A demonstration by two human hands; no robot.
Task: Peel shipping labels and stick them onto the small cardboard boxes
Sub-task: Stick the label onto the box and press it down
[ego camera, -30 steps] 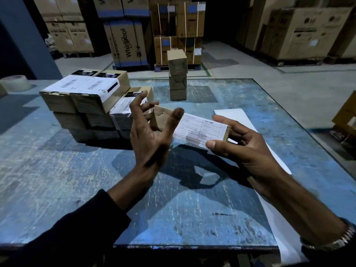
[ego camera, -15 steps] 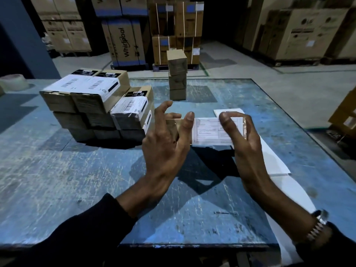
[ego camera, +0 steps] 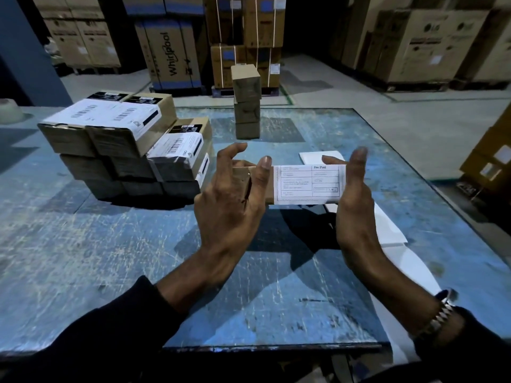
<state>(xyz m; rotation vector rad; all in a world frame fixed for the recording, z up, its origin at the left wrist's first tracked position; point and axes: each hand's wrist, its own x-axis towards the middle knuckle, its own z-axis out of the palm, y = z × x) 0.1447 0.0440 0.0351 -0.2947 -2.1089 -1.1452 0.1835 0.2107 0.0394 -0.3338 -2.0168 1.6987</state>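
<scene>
I hold a small flat cardboard box (ego camera: 269,186) above the middle of the blue table (ego camera: 110,258). A white Pre-Paid shipping label (ego camera: 308,184) covers the right part of its facing side. My left hand (ego camera: 235,194) grips the box's left end, thumb on the front. My right hand (ego camera: 355,200) clasps the right end, fingers behind. White label backing sheets (ego camera: 387,230) lie on the table under and behind my right hand.
A stack of labelled small boxes (ego camera: 124,145) stands at the left. Three unlabelled boxes (ego camera: 246,102) are piled upright at the table's far middle. A tape roll (ego camera: 9,110) sits far left. Large cartons (ego camera: 431,37) stand on the warehouse floor beyond.
The box has turned from a tilted hold to level, label facing me. My left hand closed onto its left end and my right hand shifted to clasp the right end.
</scene>
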